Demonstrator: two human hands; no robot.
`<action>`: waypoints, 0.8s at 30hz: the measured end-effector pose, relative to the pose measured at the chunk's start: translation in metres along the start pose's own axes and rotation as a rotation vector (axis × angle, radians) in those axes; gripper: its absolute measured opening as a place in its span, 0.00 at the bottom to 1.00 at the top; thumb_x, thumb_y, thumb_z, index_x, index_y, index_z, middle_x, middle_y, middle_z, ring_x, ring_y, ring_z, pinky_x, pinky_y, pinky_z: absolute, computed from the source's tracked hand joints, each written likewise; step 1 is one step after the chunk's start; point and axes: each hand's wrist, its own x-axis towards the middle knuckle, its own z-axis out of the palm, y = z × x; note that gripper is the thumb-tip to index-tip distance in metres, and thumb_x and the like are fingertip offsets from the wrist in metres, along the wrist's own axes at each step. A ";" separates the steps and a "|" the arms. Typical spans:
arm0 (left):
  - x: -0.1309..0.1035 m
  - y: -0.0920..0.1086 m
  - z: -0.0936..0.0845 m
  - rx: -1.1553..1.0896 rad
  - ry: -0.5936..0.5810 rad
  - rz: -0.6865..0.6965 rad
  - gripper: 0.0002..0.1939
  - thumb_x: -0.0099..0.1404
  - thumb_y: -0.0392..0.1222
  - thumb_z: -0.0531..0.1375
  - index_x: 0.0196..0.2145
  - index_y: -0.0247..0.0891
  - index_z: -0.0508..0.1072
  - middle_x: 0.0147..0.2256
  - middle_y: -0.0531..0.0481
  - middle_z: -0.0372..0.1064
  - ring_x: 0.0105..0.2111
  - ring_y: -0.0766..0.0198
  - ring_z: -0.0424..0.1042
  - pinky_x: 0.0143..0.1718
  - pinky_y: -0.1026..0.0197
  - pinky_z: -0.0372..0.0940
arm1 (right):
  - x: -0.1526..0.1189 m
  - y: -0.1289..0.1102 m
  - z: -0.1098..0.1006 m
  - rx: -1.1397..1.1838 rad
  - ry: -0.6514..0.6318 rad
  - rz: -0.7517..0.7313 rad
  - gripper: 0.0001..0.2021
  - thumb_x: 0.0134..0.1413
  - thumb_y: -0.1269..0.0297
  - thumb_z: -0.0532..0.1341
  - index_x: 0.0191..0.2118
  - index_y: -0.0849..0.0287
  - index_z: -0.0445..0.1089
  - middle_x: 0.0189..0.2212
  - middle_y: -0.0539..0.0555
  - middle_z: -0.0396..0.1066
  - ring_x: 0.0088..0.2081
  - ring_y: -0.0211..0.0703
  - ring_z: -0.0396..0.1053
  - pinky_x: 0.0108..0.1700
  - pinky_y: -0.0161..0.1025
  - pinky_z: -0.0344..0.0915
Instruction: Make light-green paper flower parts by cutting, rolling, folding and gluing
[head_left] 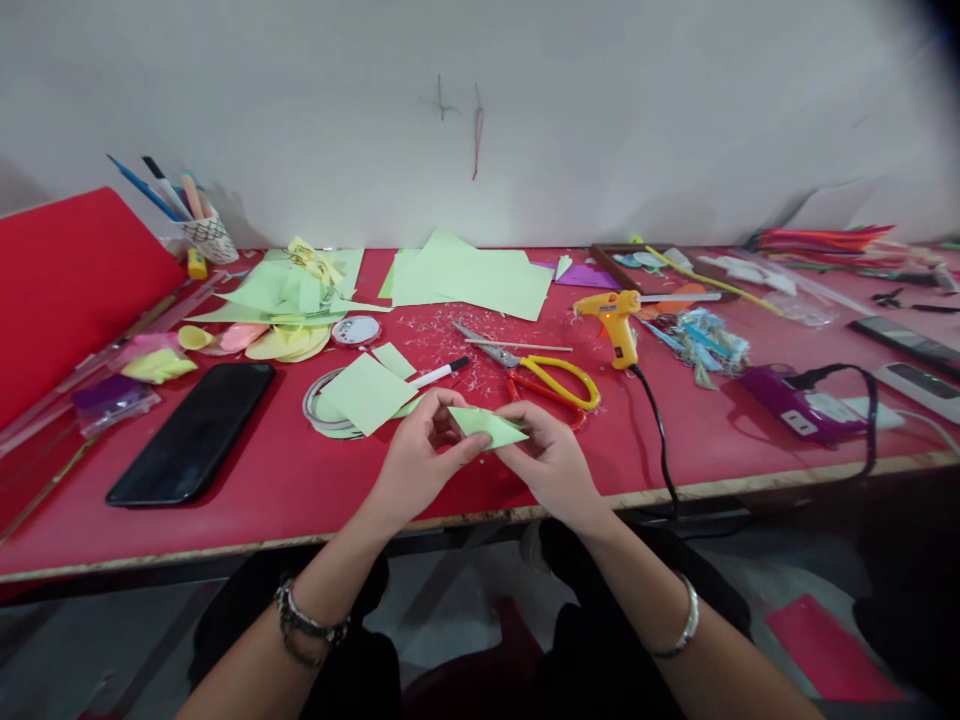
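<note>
A small folded piece of light green paper (491, 428) is held between my two hands above the table's front part. My left hand (431, 445) is closed on its left side, thumb lying across the front. At its right corner my right hand (551, 455) pinches the paper; some of those fingers are hidden behind it. Just beyond my hands lie scissors (559, 380) with yellow and red handles and a thin wooden stick (517, 346). A green paper square (369, 394) rests on a white ring (311, 405) to the left, near a white marker (439, 373) with a black cap.
A yellow glue gun (616, 325) stands at the right, its black cord running over the table edge. A black phone (191, 435) lies at the left. Green sheets (472, 275) lie at the back, with paper scraps before them. A purple extension socket (802, 405) sits far right.
</note>
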 end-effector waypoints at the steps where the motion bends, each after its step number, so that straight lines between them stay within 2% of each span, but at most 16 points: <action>1: 0.000 -0.001 0.001 -0.018 0.001 -0.019 0.13 0.53 0.43 0.61 0.34 0.37 0.62 0.26 0.56 0.63 0.28 0.68 0.64 0.30 0.66 0.61 | 0.000 -0.001 0.001 0.029 0.016 0.015 0.10 0.45 0.70 0.59 0.37 0.56 0.63 0.31 0.50 0.68 0.33 0.37 0.67 0.36 0.35 0.65; 3: 0.001 -0.004 0.002 -0.044 -0.016 -0.038 0.11 0.54 0.44 0.60 0.32 0.36 0.64 0.26 0.55 0.62 0.28 0.68 0.63 0.31 0.66 0.60 | 0.000 -0.002 0.003 0.116 0.042 0.065 0.16 0.44 0.70 0.59 0.42 0.54 0.60 0.30 0.49 0.68 0.31 0.37 0.68 0.34 0.35 0.66; 5: 0.002 -0.005 0.002 -0.063 -0.029 -0.031 0.10 0.55 0.45 0.59 0.30 0.35 0.66 0.25 0.55 0.62 0.27 0.69 0.62 0.30 0.66 0.59 | 0.000 -0.003 0.005 0.193 0.046 0.120 0.18 0.43 0.69 0.60 0.43 0.53 0.59 0.28 0.47 0.67 0.29 0.36 0.67 0.33 0.34 0.67; 9: 0.003 -0.005 0.000 -0.106 -0.049 0.023 0.08 0.56 0.43 0.59 0.29 0.36 0.67 0.24 0.56 0.62 0.26 0.70 0.62 0.30 0.67 0.59 | 0.001 -0.001 0.006 0.250 0.051 0.160 0.14 0.42 0.67 0.62 0.38 0.55 0.63 0.32 0.49 0.69 0.33 0.35 0.68 0.36 0.33 0.67; 13: 0.003 -0.006 0.000 -0.098 -0.027 0.023 0.08 0.56 0.43 0.60 0.30 0.36 0.68 0.26 0.55 0.64 0.27 0.69 0.63 0.31 0.66 0.60 | 0.002 0.004 0.006 0.271 0.095 0.177 0.15 0.41 0.66 0.63 0.39 0.55 0.64 0.33 0.49 0.70 0.34 0.36 0.69 0.38 0.34 0.67; 16: 0.003 -0.008 0.000 -0.089 -0.036 0.024 0.09 0.56 0.43 0.59 0.33 0.36 0.68 0.29 0.52 0.68 0.31 0.67 0.66 0.34 0.64 0.62 | 0.002 0.007 0.006 0.283 0.115 0.193 0.15 0.40 0.64 0.64 0.37 0.55 0.65 0.32 0.49 0.71 0.33 0.38 0.70 0.37 0.35 0.68; 19: 0.002 -0.008 -0.001 -0.046 -0.042 0.044 0.09 0.56 0.43 0.59 0.33 0.36 0.68 0.31 0.51 0.69 0.34 0.65 0.68 0.37 0.63 0.63 | 0.002 0.008 0.006 0.273 0.090 0.193 0.09 0.41 0.62 0.64 0.32 0.56 0.67 0.28 0.49 0.72 0.32 0.38 0.70 0.36 0.37 0.68; 24: 0.002 -0.009 -0.001 0.070 0.000 0.044 0.09 0.56 0.44 0.59 0.31 0.35 0.68 0.28 0.51 0.67 0.31 0.65 0.67 0.33 0.64 0.63 | 0.002 0.007 0.006 0.206 0.077 0.198 0.07 0.41 0.60 0.63 0.28 0.57 0.68 0.25 0.49 0.72 0.28 0.38 0.69 0.34 0.38 0.68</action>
